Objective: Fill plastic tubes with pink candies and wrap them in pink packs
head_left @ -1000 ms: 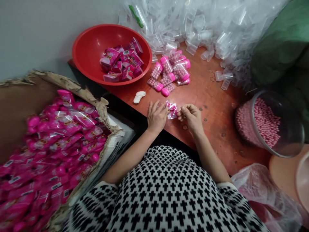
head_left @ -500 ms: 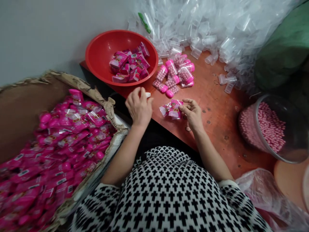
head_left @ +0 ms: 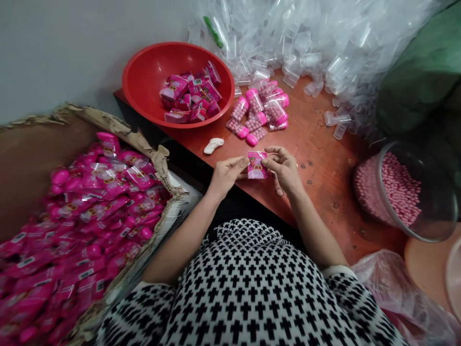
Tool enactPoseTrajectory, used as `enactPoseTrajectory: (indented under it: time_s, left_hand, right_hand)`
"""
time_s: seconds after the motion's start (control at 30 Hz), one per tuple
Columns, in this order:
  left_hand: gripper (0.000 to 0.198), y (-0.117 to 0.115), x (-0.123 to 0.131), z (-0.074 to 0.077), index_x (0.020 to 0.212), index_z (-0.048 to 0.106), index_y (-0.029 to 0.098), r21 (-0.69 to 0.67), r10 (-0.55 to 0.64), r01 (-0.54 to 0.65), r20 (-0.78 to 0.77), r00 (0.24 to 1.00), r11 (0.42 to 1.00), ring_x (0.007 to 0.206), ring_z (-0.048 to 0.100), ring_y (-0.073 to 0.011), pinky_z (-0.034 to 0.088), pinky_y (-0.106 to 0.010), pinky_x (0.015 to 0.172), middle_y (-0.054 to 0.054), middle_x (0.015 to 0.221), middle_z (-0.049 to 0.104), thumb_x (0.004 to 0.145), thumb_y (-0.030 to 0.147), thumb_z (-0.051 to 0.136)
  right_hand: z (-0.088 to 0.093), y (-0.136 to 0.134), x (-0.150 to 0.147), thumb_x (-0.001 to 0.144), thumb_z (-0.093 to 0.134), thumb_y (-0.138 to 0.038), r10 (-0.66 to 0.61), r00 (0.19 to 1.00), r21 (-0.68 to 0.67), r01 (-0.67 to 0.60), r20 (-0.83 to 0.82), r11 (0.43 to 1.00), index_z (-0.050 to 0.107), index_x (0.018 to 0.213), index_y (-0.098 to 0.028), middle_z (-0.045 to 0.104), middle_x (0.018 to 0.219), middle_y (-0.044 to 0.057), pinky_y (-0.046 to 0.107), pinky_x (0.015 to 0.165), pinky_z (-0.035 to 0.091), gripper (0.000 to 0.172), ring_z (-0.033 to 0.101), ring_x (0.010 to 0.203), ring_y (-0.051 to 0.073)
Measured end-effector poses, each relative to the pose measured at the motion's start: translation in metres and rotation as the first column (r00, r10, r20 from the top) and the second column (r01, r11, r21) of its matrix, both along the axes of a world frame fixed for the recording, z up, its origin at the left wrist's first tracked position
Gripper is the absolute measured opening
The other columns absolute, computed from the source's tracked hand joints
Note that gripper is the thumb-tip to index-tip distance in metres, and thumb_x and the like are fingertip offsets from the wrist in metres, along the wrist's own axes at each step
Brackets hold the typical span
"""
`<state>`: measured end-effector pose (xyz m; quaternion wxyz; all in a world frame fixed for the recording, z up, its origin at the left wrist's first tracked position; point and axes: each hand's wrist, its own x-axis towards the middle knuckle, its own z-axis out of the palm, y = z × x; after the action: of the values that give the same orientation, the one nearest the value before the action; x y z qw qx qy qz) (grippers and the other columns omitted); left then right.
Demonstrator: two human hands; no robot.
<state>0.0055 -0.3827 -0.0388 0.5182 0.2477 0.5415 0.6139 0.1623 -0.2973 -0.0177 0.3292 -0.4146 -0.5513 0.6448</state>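
The person's left hand and right hand hold a pink sachet between them just above the desk, its front printed with a round emblem whose wording is too small to read. The left fingers lie almost straight against the sachet's left edge, while the right fingers close with the thumb on its right edge. A black-and-white cross-patterned jumper fills the foreground. To the left, a torn cardboard box brims with matching pink packets, their barcodes showing but their print blurred. The worn orange-red desk carries a red plastic bowl of more packets, a small white piece, pink-capped clear tubes of pink pellets, and a tilted clear jar of pellets. Farther off, a heap of empty clear plastic tubes lies against a green cloth and a grey wall.
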Motion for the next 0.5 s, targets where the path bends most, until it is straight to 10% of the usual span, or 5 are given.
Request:
enactPoseTrajectory:
  time_s: [0.13, 0.33, 0.5]
  left_hand:
    - [0.048, 0.003, 0.016, -0.002, 0.075, 0.074, 0.009, -0.045, -0.13, 0.149, 0.283, 0.95, 0.988, 0.073, 0.069, -0.017, 0.059, -0.031, 0.072, -0.007, 0.076, 0.071, 0.053, 0.05, 0.09]
    - [0.043, 0.004, 0.021, -0.005, 0.07, 0.075, 0.008, -0.112, 0.048, -0.007, 0.365, 0.93, 0.994, 0.065, 0.069, -0.0146, 0.06, -0.028, 0.068, -0.006, 0.07, 0.072, 0.046, 0.039, 0.094]
    - [0.042, 0.002, 0.018, -0.005, 0.061, 0.07, 0.009, -0.173, 0.194, -0.134, 0.393, 0.899, 0.976, 0.055, 0.063, -0.0113, 0.057, -0.025, 0.058, -0.004, 0.061, 0.069, 0.041, 0.035, 0.095]
  right_hand:
    - [-0.001, 0.005, 0.002, 0.062, 0.084, -0.04, 0.12, 0.992, -0.016, -0.119, 0.032, 0.993, 0.058, 0.096, -0.019, 0.056, 0.059, -0.009, 0.021, 0.051, 0.039, 0.048, 0.049, 0.051, 0.008]
    - [-0.002, 0.026, -0.008, 0.082, 0.066, -0.044, 0.088, 0.923, 0.227, -0.183, 0.375, 0.957, 0.06, 0.097, -0.017, 0.064, 0.07, -0.001, 0.027, 0.058, 0.043, 0.032, 0.057, 0.06, 0.014]
    - [0.002, 0.051, -0.032, 0.096, 0.044, -0.017, -0.201, 0.619, 0.586, -0.515, 0.759, 0.626, 0.064, 0.116, -0.014, 0.068, 0.119, 0.014, 0.038, 0.087, 0.044, 0.028, 0.059, 0.108, 0.027]
